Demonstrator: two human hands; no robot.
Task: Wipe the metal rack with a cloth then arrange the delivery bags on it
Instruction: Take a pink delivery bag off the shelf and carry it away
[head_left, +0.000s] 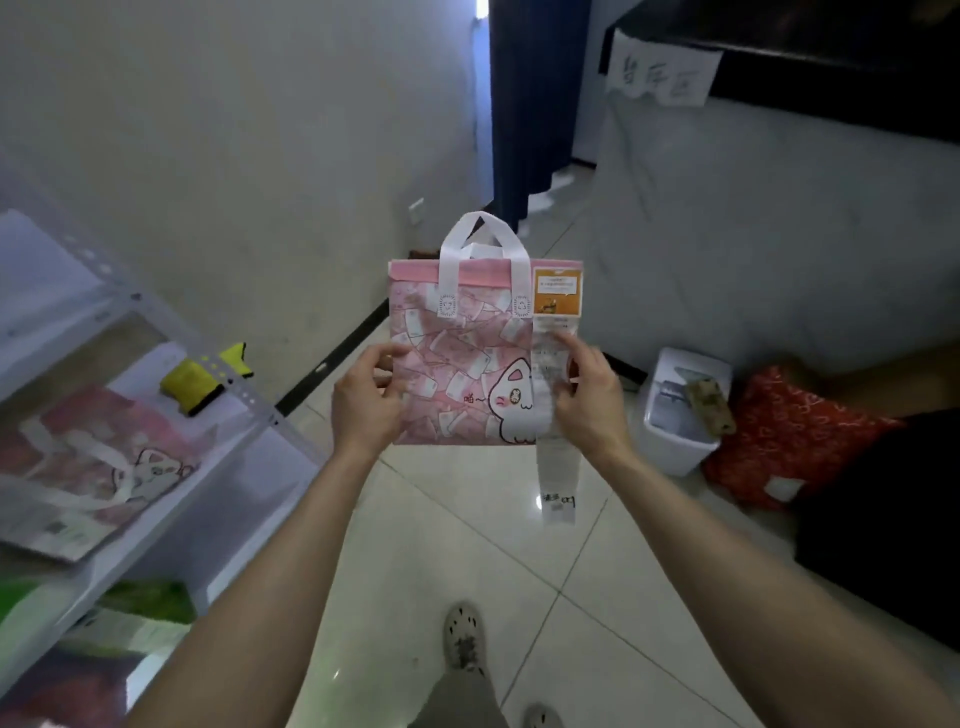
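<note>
I hold a pink delivery bag (457, 358) with a cartoon cat and white handles upright in front of me, above the tiled floor. My left hand (366, 400) grips its left edge. My right hand (589, 400) grips its right edge over a long white receipt (557, 467) that hangs below the bag. The metal rack (260, 410) stands at the left. A second pink cat bag (104, 467) lies flat on its middle shelf. A yellow cloth (195, 382) sits at the back of that shelf.
A white bin (680, 415) and a red patterned bag (784, 436) stand on the floor at the right, beside a dark piece of furniture (883, 519). Green packaging (140, 603) lies on the rack's lower shelf. My shoes (464, 639) are on the tiles below.
</note>
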